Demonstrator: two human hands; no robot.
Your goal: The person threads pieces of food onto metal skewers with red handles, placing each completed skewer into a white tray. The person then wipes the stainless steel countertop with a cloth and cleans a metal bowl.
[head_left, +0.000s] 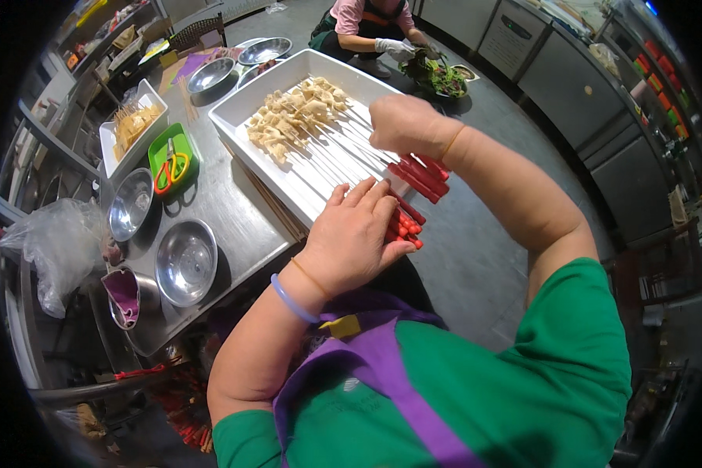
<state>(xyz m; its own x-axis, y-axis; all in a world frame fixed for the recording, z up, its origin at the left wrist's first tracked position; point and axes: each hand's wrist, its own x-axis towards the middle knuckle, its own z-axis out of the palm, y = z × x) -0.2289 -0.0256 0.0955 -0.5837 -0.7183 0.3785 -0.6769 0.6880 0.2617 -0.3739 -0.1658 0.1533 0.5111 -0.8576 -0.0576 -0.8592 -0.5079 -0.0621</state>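
Observation:
A deep white rectangular tray [234, 126] holds many skewers threaded with pale, folded food pieces [295, 120]. Their thin shafts run toward me and end in red handles [418, 178] over the tray's near right rim. My left hand [354, 225] lies over a bunch of these handles at the near corner, fingers spread across the shafts and the thumb beside the red ends. Above the other handles is my right hand [406, 123], its fingers curled at the tray's right side; whether it holds a skewer is hidden.
Steel bowls [186, 263], a green tray [181, 143] with scissors [171, 169], and a white container [152, 99] of yellowish skewered food stand on the steel table [240, 234]. A gloved person [368, 35] crouches beyond, handling leafy greens [444, 79]. A plastic bag [58, 251] hangs at left.

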